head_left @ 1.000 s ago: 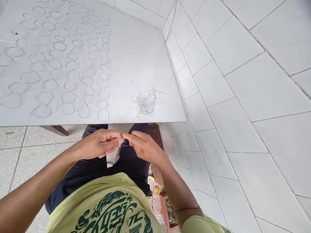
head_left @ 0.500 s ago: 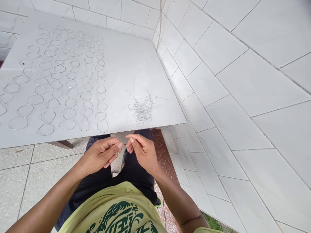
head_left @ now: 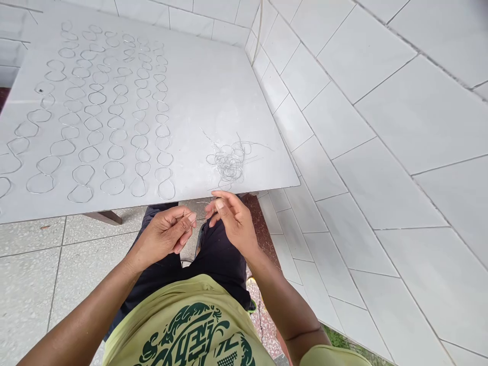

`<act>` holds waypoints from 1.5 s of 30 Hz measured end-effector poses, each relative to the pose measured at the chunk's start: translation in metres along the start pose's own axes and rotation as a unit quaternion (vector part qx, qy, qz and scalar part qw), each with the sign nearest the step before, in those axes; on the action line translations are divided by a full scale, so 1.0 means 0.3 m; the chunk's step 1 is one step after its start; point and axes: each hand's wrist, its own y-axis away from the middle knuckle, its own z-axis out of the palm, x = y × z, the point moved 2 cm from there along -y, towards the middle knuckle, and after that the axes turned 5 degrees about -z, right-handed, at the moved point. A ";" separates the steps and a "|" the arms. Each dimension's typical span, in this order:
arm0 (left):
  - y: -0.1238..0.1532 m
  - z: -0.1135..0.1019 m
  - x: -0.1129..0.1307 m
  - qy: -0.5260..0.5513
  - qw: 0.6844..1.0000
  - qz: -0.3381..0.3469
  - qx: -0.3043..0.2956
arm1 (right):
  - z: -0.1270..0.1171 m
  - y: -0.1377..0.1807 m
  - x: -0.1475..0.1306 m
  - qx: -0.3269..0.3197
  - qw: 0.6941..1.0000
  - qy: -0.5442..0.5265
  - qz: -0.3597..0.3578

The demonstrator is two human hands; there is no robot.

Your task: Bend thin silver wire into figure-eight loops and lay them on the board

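Both hands pinched a thin silver wire loop [head_left: 199, 217] over the lap, left hand [head_left: 168, 235] steadying, right hand [head_left: 233, 219] shaping, just below the white board [head_left: 213, 96] and its tangled wire heap [head_left: 229, 163].

Rows of wire loops [head_left: 110, 122] are laid out across the left and middle of the board [head_left: 213, 91]. A tangle of wire [head_left: 229, 162] is set near the board's front right corner. The tiled wall [head_left: 381, 127] is met along the right.
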 end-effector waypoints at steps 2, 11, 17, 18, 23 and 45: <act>0.004 0.015 -0.004 0.016 0.999 -0.004 0.032 | 0.015 0.007 0.012 0.033 0.997 -0.046 0.045; 0.011 0.021 -0.003 0.005 0.999 0.022 0.027 | 0.060 0.020 -0.001 -0.011 0.994 -0.051 0.098; 0.051 -0.051 0.094 -0.124 0.985 0.051 0.109 | 0.022 -0.005 -0.056 -0.065 0.985 0.155 0.027; 0.048 -0.058 0.111 -0.150 0.981 0.050 0.112 | 0.021 -0.009 -0.065 -0.083 0.977 0.198 0.007; -0.015 -0.073 0.151 -0.148 0.989 -0.004 0.003 | 0.034 -0.025 -0.089 -0.146 0.934 0.321 -0.062; -0.036 -0.048 0.049 0.162 0.984 -0.043 0.063 | 0.028 -0.014 0.060 -0.144 0.987 0.018 0.066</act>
